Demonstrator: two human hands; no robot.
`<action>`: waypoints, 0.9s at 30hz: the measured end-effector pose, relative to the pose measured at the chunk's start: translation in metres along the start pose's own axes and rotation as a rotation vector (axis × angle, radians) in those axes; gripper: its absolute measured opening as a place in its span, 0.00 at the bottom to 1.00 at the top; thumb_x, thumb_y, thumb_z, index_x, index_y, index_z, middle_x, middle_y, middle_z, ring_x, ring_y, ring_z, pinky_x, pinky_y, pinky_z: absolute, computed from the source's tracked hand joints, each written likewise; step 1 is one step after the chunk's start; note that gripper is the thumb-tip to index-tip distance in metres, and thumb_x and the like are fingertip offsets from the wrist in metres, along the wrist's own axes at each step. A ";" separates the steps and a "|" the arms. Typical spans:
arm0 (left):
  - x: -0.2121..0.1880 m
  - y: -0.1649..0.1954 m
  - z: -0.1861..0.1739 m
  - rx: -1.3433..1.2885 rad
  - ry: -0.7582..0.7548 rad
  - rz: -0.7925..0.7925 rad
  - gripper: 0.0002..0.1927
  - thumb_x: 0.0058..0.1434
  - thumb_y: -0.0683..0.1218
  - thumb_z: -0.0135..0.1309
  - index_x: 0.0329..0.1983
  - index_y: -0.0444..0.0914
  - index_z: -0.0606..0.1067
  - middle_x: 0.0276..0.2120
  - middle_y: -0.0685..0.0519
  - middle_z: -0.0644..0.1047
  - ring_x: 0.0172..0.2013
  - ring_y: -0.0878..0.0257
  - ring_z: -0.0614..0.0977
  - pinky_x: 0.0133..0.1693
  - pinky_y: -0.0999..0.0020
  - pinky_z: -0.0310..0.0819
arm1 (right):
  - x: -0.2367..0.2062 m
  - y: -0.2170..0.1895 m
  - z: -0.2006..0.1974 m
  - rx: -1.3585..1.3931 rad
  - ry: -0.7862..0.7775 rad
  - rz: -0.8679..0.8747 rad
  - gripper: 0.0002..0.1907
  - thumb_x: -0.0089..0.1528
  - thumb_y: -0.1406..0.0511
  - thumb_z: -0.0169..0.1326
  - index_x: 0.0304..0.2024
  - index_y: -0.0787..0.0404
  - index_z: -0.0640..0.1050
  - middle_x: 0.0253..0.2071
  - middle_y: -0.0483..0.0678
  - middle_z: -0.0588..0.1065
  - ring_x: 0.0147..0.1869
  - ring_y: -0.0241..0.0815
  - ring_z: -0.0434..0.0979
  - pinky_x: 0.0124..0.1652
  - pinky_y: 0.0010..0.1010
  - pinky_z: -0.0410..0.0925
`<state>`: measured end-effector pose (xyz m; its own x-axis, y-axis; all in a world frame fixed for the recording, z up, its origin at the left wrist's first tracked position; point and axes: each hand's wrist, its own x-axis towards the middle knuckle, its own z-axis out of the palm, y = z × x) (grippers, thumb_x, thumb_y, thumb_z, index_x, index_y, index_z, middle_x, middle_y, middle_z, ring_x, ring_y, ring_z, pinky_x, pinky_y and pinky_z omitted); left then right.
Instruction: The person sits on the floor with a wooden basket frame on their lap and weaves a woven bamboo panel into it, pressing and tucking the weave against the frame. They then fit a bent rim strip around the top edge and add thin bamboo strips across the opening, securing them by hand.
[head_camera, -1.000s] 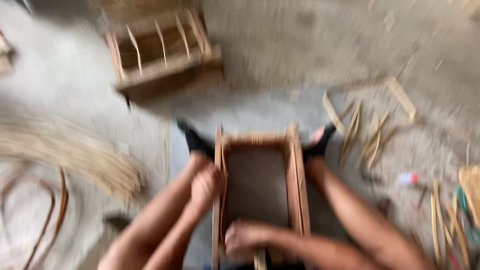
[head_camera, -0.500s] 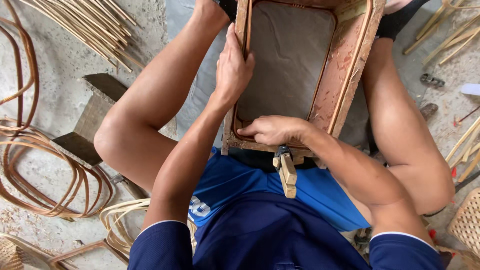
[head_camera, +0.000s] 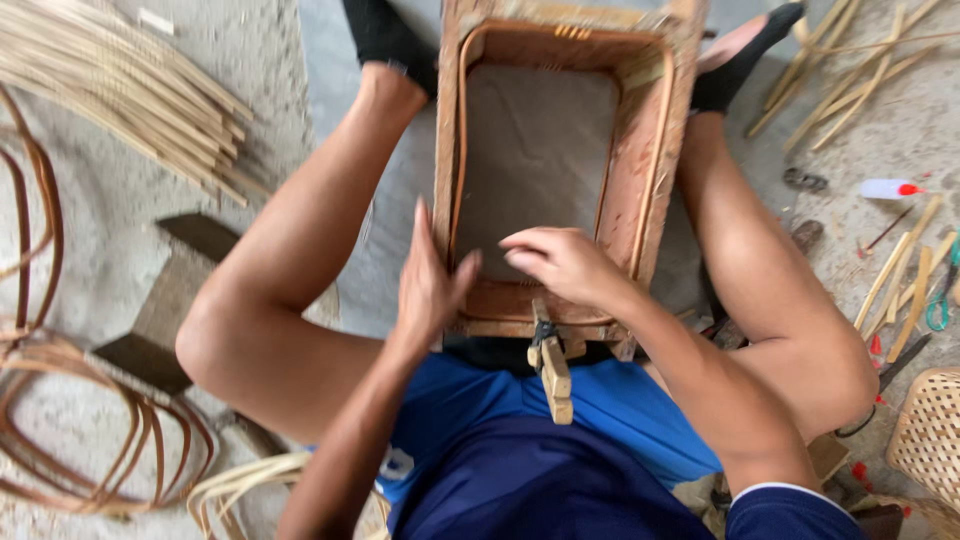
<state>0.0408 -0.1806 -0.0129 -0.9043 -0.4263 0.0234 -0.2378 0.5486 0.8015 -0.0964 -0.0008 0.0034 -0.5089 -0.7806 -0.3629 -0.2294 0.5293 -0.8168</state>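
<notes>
Rectangular reddish-brown wooden frame (head_camera: 565, 150) lying on the grey concrete floor (head_camera: 330, 60) between the bent bare legs, near end against the blue shorts (head_camera: 520, 440). Thin cane strip (head_camera: 458, 150) already bent around the inner edge, looping both long sides and the far end; near corners apparently unfinished, no weaving across the opening. Left hand (head_camera: 428, 285) pressed flat and open-fingered against the frame's near left corner. Right hand (head_camera: 565, 262) hovering loosely curled over the near rail, clamped on nothing visible. Small wooden clamp (head_camera: 550, 365) gripping the near rail's middle. Further out: bundle of pale cane strips (head_camera: 120, 90) upper left, coiled brown cane hoops (head_camera: 70, 420) lower left, woven basket (head_camera: 930, 430) far right.
</notes>
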 end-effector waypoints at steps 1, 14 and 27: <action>-0.013 0.002 0.002 -0.037 -0.063 -0.188 0.51 0.57 0.43 0.63 0.76 0.32 0.45 0.64 0.28 0.68 0.61 0.35 0.74 0.58 0.51 0.71 | -0.019 0.008 -0.010 0.047 0.232 0.011 0.14 0.64 0.64 0.57 0.50 0.62 0.81 0.45 0.52 0.83 0.47 0.40 0.83 0.45 0.30 0.74; 0.036 0.008 0.024 0.216 0.073 0.114 0.52 0.57 0.44 0.65 0.74 0.24 0.46 0.66 0.22 0.62 0.64 0.30 0.68 0.61 0.48 0.66 | -0.146 0.135 0.027 0.364 0.730 0.329 0.22 0.70 0.63 0.53 0.65 0.67 0.71 0.58 0.59 0.78 0.58 0.45 0.78 0.56 0.32 0.70; 0.071 0.002 0.028 0.224 -0.056 -0.020 0.42 0.67 0.42 0.55 0.78 0.29 0.48 0.43 0.29 0.80 0.39 0.32 0.83 0.42 0.44 0.78 | 0.009 0.063 -0.137 -0.303 0.972 -0.154 0.28 0.74 0.63 0.55 0.71 0.70 0.62 0.70 0.69 0.65 0.75 0.64 0.65 0.70 0.43 0.64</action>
<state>-0.0341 -0.1896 -0.0262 -0.9155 -0.4013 -0.0294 -0.3228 0.6889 0.6491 -0.2289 0.0713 0.0105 -0.8768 -0.3122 0.3656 -0.4800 0.6131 -0.6275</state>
